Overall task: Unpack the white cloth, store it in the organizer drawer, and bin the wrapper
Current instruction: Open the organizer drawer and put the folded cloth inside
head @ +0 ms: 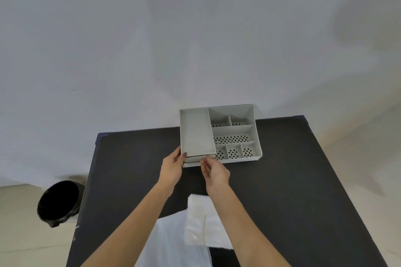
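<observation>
A grey-white desk organizer (233,130) stands at the far middle of the black table (293,180). Its drawers (194,161) sit at the front left, slightly pulled out. My left hand (172,168) rests against the organizer's left front corner, thumb on its side. My right hand (214,171) has its fingertips at the drawer front; whether it grips the drawer I cannot tell. The white cloth in its clear wrapper (201,223) lies near the table's front edge, partly under my right forearm. A second white sheet (173,245) lies under it.
A round bin with a black liner (58,201) stands on the floor left of the table. The organizer's right half holds several open perforated compartments. A plain grey wall rises behind the table.
</observation>
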